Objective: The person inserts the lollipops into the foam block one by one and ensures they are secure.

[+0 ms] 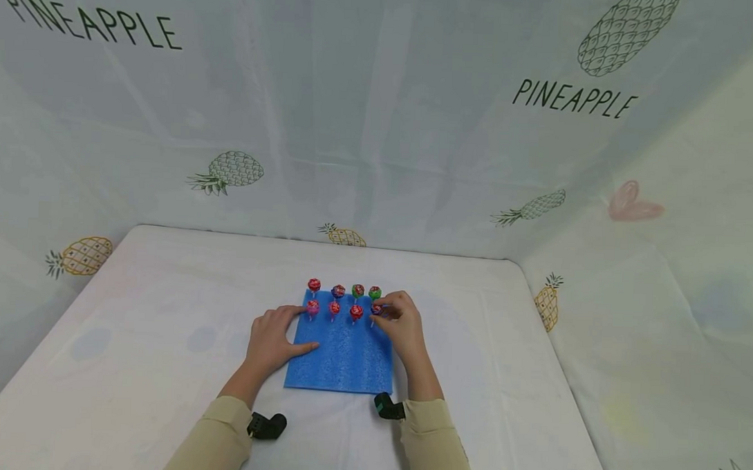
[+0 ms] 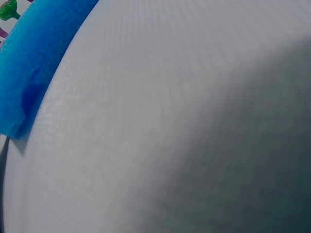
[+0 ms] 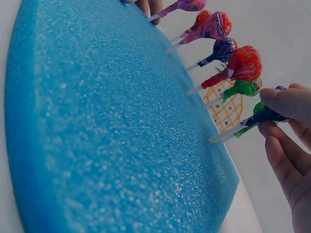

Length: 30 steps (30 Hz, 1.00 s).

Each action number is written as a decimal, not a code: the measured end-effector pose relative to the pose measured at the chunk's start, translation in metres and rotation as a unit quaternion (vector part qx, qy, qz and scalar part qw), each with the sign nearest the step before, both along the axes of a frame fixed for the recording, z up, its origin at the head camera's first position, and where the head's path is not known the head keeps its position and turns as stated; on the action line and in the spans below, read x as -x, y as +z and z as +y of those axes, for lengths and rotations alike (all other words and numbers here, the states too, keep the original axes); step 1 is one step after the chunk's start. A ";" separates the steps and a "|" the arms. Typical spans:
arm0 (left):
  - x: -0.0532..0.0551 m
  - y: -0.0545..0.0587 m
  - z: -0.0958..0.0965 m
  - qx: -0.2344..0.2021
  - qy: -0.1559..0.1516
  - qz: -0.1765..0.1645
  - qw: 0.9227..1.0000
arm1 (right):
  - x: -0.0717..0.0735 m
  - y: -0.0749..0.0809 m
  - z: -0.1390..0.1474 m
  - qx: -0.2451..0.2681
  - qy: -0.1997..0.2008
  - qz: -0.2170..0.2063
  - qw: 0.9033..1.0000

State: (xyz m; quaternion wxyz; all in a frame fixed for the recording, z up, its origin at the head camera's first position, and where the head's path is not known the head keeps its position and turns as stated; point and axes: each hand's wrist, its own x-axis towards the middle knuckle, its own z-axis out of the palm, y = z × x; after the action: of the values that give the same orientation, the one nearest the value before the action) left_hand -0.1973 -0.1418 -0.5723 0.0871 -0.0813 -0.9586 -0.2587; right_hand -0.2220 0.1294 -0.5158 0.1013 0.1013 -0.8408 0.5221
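A blue foam board (image 1: pixel 341 362) lies on the table with lollipops standing in two rows along its far part. My right hand (image 1: pixel 406 327) pinches a dark blue lollipop (image 3: pixel 262 115) at the right end of the nearer row. Its white stick meets the foam in the right wrist view. Behind it is a green lollipop (image 1: pixel 374 291), partly hidden by my fingers. My left hand (image 1: pixel 272 340) rests at the board's left edge, thumb spread over the foam and fingertips beside a pink lollipop (image 1: pixel 312 308). The left wrist view shows mostly tablecloth and a foam corner (image 2: pixel 43 63).
Also upright in the foam are a red lollipop (image 1: pixel 356 312) in the nearer row and a red-and-green one (image 1: pixel 358 290) behind it. A white cloth (image 1: pixel 160 366) covers the table. A pineapple-print curtain (image 1: pixel 380 124) hangs behind the far edge.
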 end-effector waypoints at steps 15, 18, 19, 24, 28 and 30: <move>0.001 -0.001 0.001 0.004 0.004 -0.006 1.000 | -0.001 -0.004 0.001 0.009 0.001 -0.001 1.000; 0.001 0.000 0.001 0.003 0.006 -0.004 1.000 | -0.001 -0.005 0.001 0.007 0.000 -0.002 1.000; 0.001 0.000 0.001 0.003 0.006 -0.003 1.000 | -0.001 -0.006 0.001 0.005 0.000 -0.001 1.000; 0.001 -0.001 0.001 0.002 0.004 0.001 1.000 | -0.002 -0.006 0.001 0.004 0.005 0.009 1.000; 0.001 -0.001 0.001 0.003 0.004 0.000 1.000 | -0.002 -0.008 0.001 -0.002 0.007 0.015 1.000; 0.001 -0.001 0.001 0.006 0.004 0.000 1.000 | -0.002 -0.009 0.001 -0.008 0.006 0.017 1.000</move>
State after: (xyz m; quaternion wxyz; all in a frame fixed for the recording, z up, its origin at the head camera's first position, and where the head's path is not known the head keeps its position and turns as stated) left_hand -0.1985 -0.1412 -0.5734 0.0878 -0.0785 -0.9604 -0.2526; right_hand -0.2203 0.1299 -0.5252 0.1121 0.1158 -0.8425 0.5140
